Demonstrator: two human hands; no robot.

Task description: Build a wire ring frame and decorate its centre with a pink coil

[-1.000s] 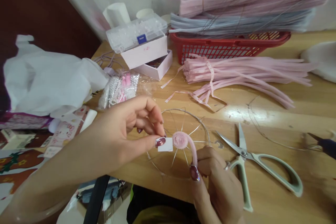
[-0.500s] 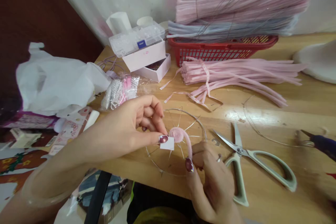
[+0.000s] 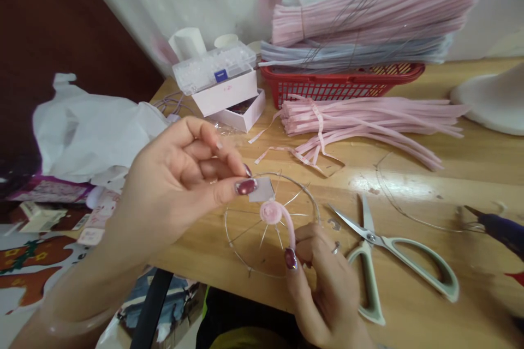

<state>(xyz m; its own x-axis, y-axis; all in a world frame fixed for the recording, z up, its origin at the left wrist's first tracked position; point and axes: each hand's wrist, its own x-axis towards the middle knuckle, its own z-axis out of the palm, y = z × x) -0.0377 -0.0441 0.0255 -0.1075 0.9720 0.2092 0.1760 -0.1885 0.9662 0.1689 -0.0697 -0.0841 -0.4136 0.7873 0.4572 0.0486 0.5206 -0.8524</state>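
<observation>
Between the thumb and index finger of my left hand (image 3: pixel 188 174) is a small white card (image 3: pixel 262 190), raised just above the middle of a wire ring (image 3: pixel 315 202) with thin spokes. A pink fuzzy pipe cleaner (image 3: pixel 271 211) is coiled into a flat spiral at the hub, and its free tail curves down to the right. My right hand (image 3: pixel 323 283) pinches that tail close to the ring's lower right edge. Green-handled scissors (image 3: pixel 372 239) lie spread beside my right hand.
A dark glue gun (image 3: pixel 497 229) rests at the right edge, near a loose wire. Behind lie a bundle of pink pipe cleaners (image 3: pixel 368 117) with a tape measure, a red basket (image 3: pixel 347 84) stacked with more, and boxes (image 3: pixel 225 90). A white plastic bag (image 3: pixel 94 131) is at left.
My left hand has lifted and drawn back with the white card, away from the coil's lower left side. My right hand keeps its pinch on the tail.
</observation>
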